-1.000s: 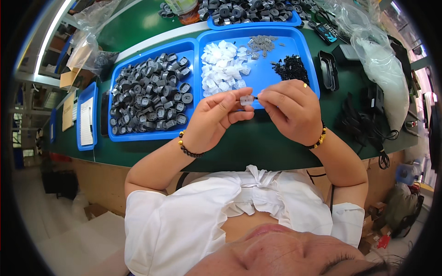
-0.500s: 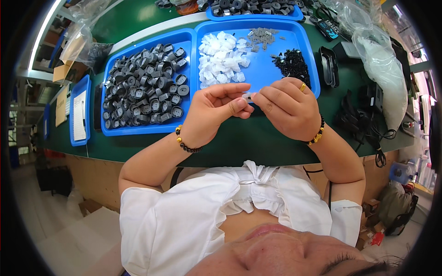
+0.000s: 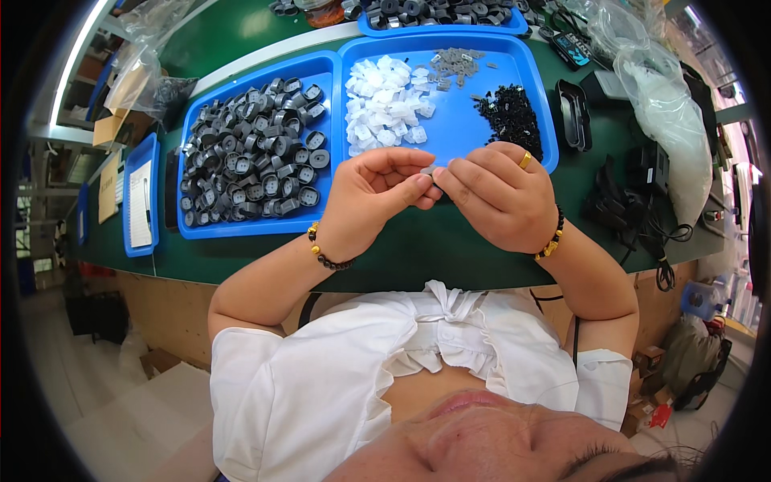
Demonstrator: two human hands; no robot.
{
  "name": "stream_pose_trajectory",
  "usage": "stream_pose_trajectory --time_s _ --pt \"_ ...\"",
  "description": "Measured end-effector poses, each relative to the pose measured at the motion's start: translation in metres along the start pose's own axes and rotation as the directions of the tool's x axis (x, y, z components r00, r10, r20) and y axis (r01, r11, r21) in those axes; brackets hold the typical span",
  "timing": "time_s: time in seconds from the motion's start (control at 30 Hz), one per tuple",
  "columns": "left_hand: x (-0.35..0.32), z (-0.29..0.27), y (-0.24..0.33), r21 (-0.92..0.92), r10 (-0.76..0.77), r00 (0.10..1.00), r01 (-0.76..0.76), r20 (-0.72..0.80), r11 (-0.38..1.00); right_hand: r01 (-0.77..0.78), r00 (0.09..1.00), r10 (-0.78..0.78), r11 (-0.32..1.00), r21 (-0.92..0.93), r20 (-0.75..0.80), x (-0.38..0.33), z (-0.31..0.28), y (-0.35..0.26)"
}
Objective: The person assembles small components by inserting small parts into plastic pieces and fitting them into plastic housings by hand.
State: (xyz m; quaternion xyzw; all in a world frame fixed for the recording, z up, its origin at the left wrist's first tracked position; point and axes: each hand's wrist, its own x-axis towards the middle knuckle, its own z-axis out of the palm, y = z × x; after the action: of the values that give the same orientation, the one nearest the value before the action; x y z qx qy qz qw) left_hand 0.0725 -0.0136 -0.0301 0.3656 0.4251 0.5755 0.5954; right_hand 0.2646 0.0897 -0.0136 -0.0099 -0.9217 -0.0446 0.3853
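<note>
My left hand (image 3: 373, 191) pinches a small greyish part (image 3: 428, 170) between thumb and fingers; the fingertips hide most of it. From the right, my right hand (image 3: 499, 193) brings its closed thumb and forefinger against that same part. What else those right fingertips hold, if anything, is hidden. Both hands are raised over the near edge of a blue tray (image 3: 460, 88). In that tray lie a heap of white translucent plastic pieces (image 3: 384, 104), a small pile of grey pieces (image 3: 456, 64) and a pile of tiny black parts (image 3: 512, 116).
On the left, another blue tray (image 3: 186, 173) holds many dark grey rounded housings (image 3: 249, 153). A third tray of dark parts (image 3: 442, 14) sits at the back. To the right are a black open case (image 3: 573, 116), black cables (image 3: 642, 225) and a clear plastic bag (image 3: 671, 145).
Both hands stay nearly in place. The right fingers have shifted slightly around the small part, and less of its pale, dark-marked surface shows now.
</note>
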Motion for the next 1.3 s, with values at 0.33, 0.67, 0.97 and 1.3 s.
stream_pose_trajectory --time_s 0.33,0.67,0.97,1.3 --pt "-0.005 0.009 0.0 0.13 0.157 0.981 -0.142 -0.113 0.981 -0.588 0.78 0.609 0.63 0.507 0.147 0.004 0.009 -0.016" --pt "0.001 0.011 -0.016 0.264 0.286 0.952 -0.251 -0.105 0.931 -0.604 0.771 0.631 0.683 0.411 0.085 0.002 0.024 -0.017" --pt "0.008 -0.003 -0.008 0.191 0.214 0.968 -0.188 -0.128 0.963 -0.548 0.836 0.546 0.823 0.152 0.055 -0.01 0.031 0.048" --pt "0.009 -0.002 -0.008 0.171 0.195 0.972 -0.171 -0.131 0.97 -0.485 0.791 0.558 0.822 -0.3 0.252 -0.013 0.047 0.087"
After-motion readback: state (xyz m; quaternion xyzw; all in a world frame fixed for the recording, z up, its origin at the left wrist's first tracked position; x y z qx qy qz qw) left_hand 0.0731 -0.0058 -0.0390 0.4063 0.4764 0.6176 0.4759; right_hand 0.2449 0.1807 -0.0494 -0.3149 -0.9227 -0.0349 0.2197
